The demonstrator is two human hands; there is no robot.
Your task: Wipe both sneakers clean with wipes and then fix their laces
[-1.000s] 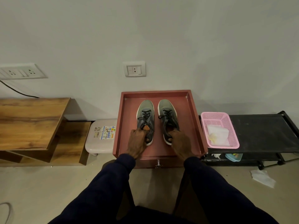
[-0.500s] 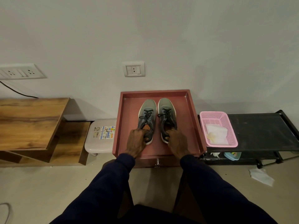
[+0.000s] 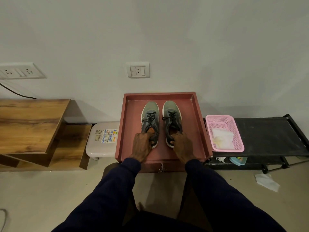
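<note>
Head view:

- The left hand [image 3: 142, 146] was closed on the heel end of the grey-green, white-soled fabric left sneaker [image 3: 150, 111]. Its fingers curled over the heel collar and into the shoe opening.
- The right hand [image 3: 183, 146] gripped the heel end of the matching grey-green right sneaker [image 3: 170, 109]. Its fingertips hooked into the opening at the collar, and the back of the hand faced up.
- Both sneakers stood upright, side by side and slightly apart, toes pointing at the wall. They sat inside the square red-brown wooden tray [image 3: 199, 124], roughly at its centre.
- The black laces [image 3: 149, 118] were threaded through the eyelets of each shoe, with loose ends lying over the uppers. Whether they were knotted could not be told.
- Both forearms wore dark navy sleeves [image 3: 117, 190].
- A pink perforated plastic basket [image 3: 238, 131] stood just right of the tray, on a black metal rack [image 3: 270, 134]. It held a stack of white wipes [image 3: 222, 136].
- One crumpled white wipe [image 3: 266, 182] lay on the floor in front of the rack.
- A white plastic stool [image 3: 98, 148] stood just left of the tray.
</note>
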